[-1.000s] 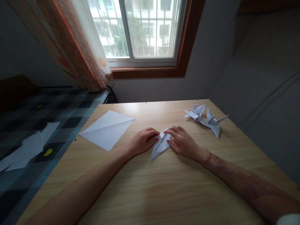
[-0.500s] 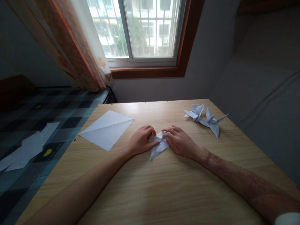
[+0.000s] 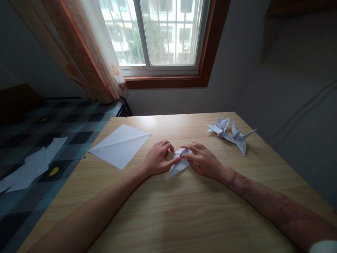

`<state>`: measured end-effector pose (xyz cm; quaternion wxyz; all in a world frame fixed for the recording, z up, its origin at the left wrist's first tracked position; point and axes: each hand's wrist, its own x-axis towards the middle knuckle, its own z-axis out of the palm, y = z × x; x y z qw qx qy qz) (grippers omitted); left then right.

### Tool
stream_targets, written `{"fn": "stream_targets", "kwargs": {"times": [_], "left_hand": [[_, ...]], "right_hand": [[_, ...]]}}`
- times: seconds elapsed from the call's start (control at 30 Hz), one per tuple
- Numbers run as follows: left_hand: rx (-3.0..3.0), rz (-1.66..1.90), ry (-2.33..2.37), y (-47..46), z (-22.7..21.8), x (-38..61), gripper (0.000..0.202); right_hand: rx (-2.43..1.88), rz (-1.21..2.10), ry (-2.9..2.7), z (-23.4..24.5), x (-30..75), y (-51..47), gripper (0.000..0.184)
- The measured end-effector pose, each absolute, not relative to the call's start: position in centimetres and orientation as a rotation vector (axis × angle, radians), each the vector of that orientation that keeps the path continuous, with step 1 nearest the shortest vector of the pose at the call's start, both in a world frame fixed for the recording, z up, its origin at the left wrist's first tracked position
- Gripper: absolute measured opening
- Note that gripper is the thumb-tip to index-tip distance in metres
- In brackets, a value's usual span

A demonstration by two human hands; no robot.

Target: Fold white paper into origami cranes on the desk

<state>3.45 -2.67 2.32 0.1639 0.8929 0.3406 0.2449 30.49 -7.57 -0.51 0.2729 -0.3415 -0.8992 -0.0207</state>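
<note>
A partly folded piece of white origami paper (image 3: pixel 178 167) lies on the wooden table between my two hands, one pointed corner toward me. My left hand (image 3: pixel 160 158) is closed at its left side, the thumb pressing on the paper's middle and the fingers curled behind. From the right, my right hand (image 3: pixel 201 159) is closed on the paper, its index finger and thumb at the upper part and the other fingers bent underneath. The fingers cover the paper's upper right part.
A creased white paper square (image 3: pixel 121 146) lies at the table's left. Two folded paper cranes (image 3: pixel 219 127) (image 3: pixel 239 137) sit at the back right. Cut paper pieces (image 3: pixel 34 165) rest on the checked bed (image 3: pixel 86 116). Behind the table (image 3: pixel 168 218) is a window (image 3: pixel 171 35).
My right fingers have shifted slightly on the paper, the index finger now reaching further left. My left thumb has slid a little to the right. The other things stay in place.
</note>
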Motion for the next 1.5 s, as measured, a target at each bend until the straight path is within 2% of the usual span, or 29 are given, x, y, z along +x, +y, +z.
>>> {"fn": "stream_targets", "kwargs": {"times": [0.5,0.73,0.97,1.17,1.33,1.5], "left_hand": [[2.525,0.748,1.075,-3.1,1.8,3.6,0.017],[2.542,0.740,1.048,-3.3,2.2,3.7,0.014],[2.439,0.766,1.147,-2.6,1.1,3.9,0.008],[2.605,0.759,1.321,-2.8,0.6,4.5,0.012],[2.646,0.654,1.410,-3.1,1.4,4.9,0.005],[2.557,0.629,1.450,-3.2,1.8,5.4,0.007]], "right_hand": [[-1.010,0.049,-2.619,0.1,30.3,-7.6,0.050],[-1.038,0.068,-2.612,0.6,30.1,-7.8,0.048],[-1.072,0.061,-2.582,0.1,29.9,-7.8,0.060],[-1.111,0.074,-2.549,0.1,29.7,-7.9,0.059],[-1.075,0.125,-2.497,0.3,29.6,-8.0,0.050],[-1.036,0.139,-2.469,0.1,29.6,-7.8,0.053]]}}
